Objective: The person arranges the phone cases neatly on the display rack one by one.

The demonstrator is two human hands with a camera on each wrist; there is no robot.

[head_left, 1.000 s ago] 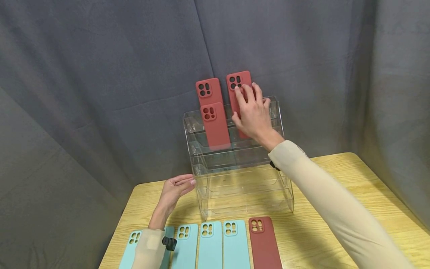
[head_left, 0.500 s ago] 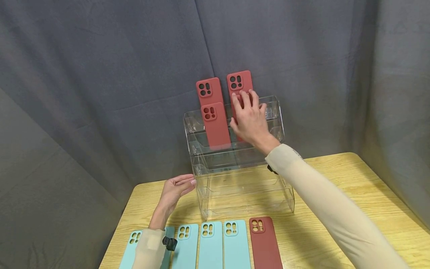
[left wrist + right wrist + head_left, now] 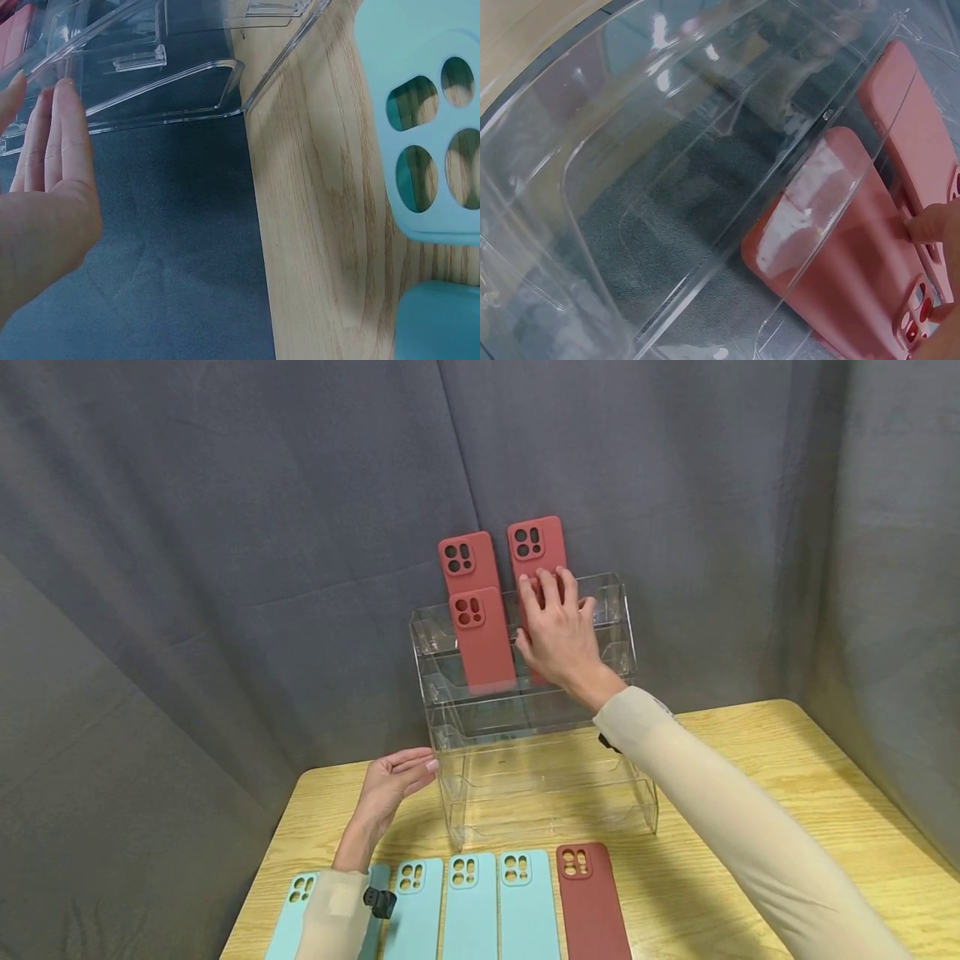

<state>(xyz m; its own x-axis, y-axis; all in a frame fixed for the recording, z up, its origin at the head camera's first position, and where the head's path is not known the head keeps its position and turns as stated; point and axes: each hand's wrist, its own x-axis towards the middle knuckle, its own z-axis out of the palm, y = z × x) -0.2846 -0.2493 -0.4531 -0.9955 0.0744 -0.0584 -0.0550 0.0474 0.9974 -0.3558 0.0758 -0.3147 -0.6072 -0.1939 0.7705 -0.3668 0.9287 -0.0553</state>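
A clear acrylic tiered rack (image 3: 555, 791) stands on the wooden table. My right hand (image 3: 558, 639) grips the camera end of a red phone case (image 3: 847, 244) by its edges. Its lower end sits behind the clear front lip of the second tier, as the right wrist view shows; in the head view my hand covers most of it. Behind it another red case (image 3: 537, 540) leans in the top tier. Two more red cases, an upper (image 3: 480, 579) and a lower (image 3: 486, 652), stand to the left. My left hand (image 3: 386, 787) touches the rack's left side with extended fingers.
Several light-blue phone cases (image 3: 470, 914) lie in a row along the table's front, partly under my left forearm. One dark red case (image 3: 592, 902) lies at the row's right end. A grey curtain (image 3: 337, 527) hangs close behind the rack.
My right hand has moved down with the red phone case, mostly in the first half second, uncovering more of the case behind. My left hand stays at the rack's side.
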